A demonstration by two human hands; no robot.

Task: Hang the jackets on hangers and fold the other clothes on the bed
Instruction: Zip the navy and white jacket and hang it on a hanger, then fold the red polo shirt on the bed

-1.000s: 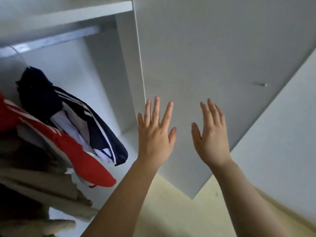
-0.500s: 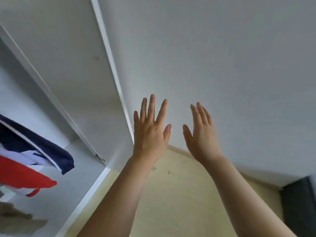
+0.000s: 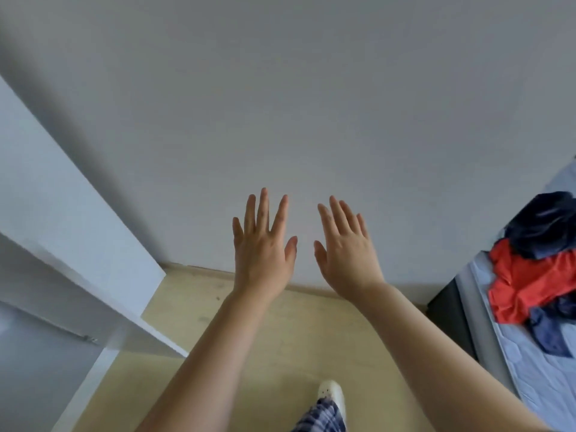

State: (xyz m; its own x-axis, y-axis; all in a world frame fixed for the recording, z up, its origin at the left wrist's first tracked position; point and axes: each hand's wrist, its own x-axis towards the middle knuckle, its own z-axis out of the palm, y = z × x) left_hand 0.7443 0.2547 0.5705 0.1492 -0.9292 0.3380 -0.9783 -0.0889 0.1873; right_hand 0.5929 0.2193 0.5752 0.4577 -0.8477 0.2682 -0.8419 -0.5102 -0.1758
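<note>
Clothes (image 3: 536, 275) lie in a loose heap on the bed (image 3: 530, 397) at the right edge of the view, well apart from both hands. The heap's long axis runs along the bed, from the end near the wall (image 3: 311, 104) toward the camera. A navy garment (image 3: 542, 222) sits at the far end, a red garment (image 3: 511, 294) is in the middle, and a blue garment (image 3: 548, 335) trails at the near end. All three are crumpled and overlap, and the picture's edge cuts them off on the right, so I cannot tell which are jackets. The bed's pale quilted top shows only as a strip, with its dark frame (image 3: 448, 316) beside the floor (image 3: 280, 338). At the left a white wardrobe door (image 3: 62, 207) stands open, a small metal hinge (image 3: 90, 339) at its lower edge. Only a blurred sliver of the cupboard behind it shows, so its contents cannot be made out. The left hand (image 3: 263, 244) and right hand (image 3: 346, 254) are raised side by side before the wall, backs to the camera. Their fingers are straight and spread wide, and they hold nothing. Whether the fingertips touch the wall cannot be told. Low in the view a white shoe (image 3: 332, 395) and a checked trouser leg (image 3: 321, 417) stand on the floor, partly cut off.
</note>
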